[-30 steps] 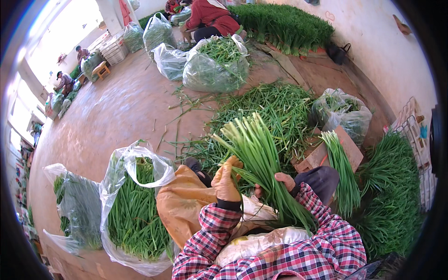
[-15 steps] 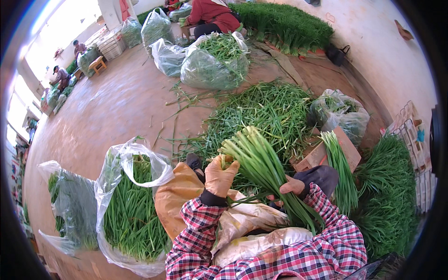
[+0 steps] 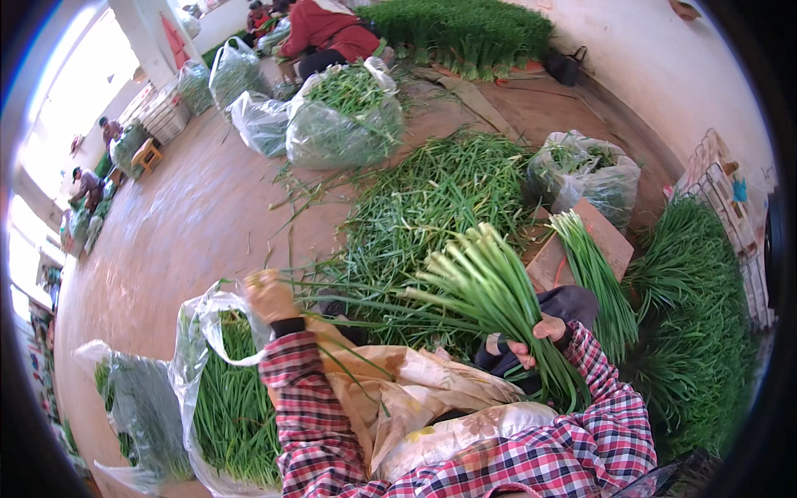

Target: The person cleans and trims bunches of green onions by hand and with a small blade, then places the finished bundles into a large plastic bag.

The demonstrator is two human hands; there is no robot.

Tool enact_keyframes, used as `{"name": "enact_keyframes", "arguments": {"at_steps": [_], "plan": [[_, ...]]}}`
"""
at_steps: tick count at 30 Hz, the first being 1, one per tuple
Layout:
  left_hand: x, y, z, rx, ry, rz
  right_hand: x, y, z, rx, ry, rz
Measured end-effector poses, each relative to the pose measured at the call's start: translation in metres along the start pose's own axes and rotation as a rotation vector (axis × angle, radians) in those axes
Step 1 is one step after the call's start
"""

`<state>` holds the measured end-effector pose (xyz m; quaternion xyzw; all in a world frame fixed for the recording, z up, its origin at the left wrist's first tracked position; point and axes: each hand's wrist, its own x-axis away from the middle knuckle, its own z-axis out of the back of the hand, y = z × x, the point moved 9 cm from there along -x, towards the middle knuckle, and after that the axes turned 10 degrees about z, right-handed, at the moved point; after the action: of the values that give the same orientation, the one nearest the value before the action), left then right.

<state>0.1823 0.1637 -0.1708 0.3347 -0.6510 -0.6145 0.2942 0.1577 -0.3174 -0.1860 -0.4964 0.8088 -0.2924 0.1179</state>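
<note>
My right hand [image 3: 540, 339] is closed round the leafy part of a thick bunch of chives [image 3: 490, 282], whose pale stem ends point up and to the far left. My left hand [image 3: 270, 296], in a tan glove, is out to the left with its fingers curled, slightly blurred. Thin loose chive leaves [image 3: 365, 309] trail from it toward the bunch. Just below that hand is an opened clear plastic bag [image 3: 187, 365] packed with chives. A tan apron cloth [image 3: 415, 373] covers my lap.
A heap of loose green leaves [image 3: 440, 199] lies ahead on the floor. Trimmed chives [image 3: 591, 270] rest against a wooden board [image 3: 610, 236] at right, near stacked chives [image 3: 697, 307]. Filled bags [image 3: 344, 133] stand farther off. A person in red [image 3: 324, 37] sits beyond.
My left hand has moved left, away from the bunch to beside the plastic bag, drawing thin leaves along. The bunch in my right hand has shifted slightly right. The view has turned somewhat.
</note>
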Motion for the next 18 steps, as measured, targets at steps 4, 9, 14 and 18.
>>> {"name": "enact_keyframes", "arguments": {"at_steps": [4,9,14,18], "plan": [[0.031,0.074,-0.034,-0.474,0.223,-0.390,0.003,-0.004,0.026,-0.039,-0.054,0.076],[0.154,0.002,-0.165,0.326,-0.664,0.688,-0.032,-0.026,-0.006,0.431,0.202,0.158],[0.168,-0.034,-0.193,1.121,-0.711,0.846,-0.068,-0.039,-0.054,1.632,0.355,0.445],[0.177,-0.010,-0.174,1.291,-0.798,0.706,-0.088,-0.012,-0.043,1.768,0.514,0.028]]}}
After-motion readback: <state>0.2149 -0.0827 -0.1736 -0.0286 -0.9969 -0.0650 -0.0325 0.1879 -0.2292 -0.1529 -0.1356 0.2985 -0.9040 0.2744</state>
